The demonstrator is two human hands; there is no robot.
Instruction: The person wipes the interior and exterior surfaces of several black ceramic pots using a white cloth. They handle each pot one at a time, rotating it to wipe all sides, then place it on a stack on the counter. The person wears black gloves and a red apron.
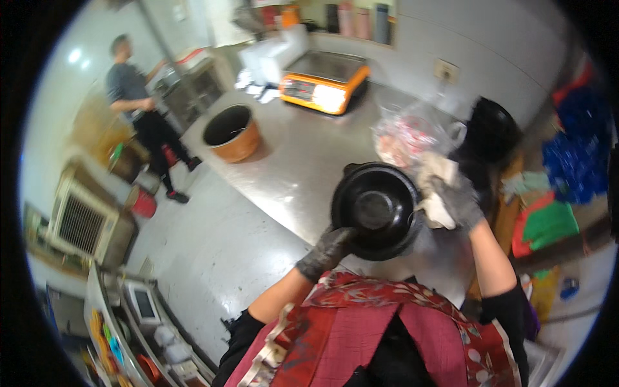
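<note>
A round black bowl [375,210] with a small lug at its rim is held over a stainless steel table [285,179]. My left hand [331,249], in a dark grey glove, grips the bowl's near left edge. Gloved too, my right hand [457,200] holds a bunched whitish cloth [440,176] just right of the bowl. Beyond the cloth lies a clear plastic bag [408,138] with pinkish contents. Black stacked vessels [491,126] stand at the table's right end, close to the wall.
An orange pot [234,135] stands near the table's left edge. An orange digital scale [324,82] sits at the back, below a wall socket [446,71]. Across the floor at left, a person [135,96] stands by a metal counter. An air cooler [82,222] stands at far left.
</note>
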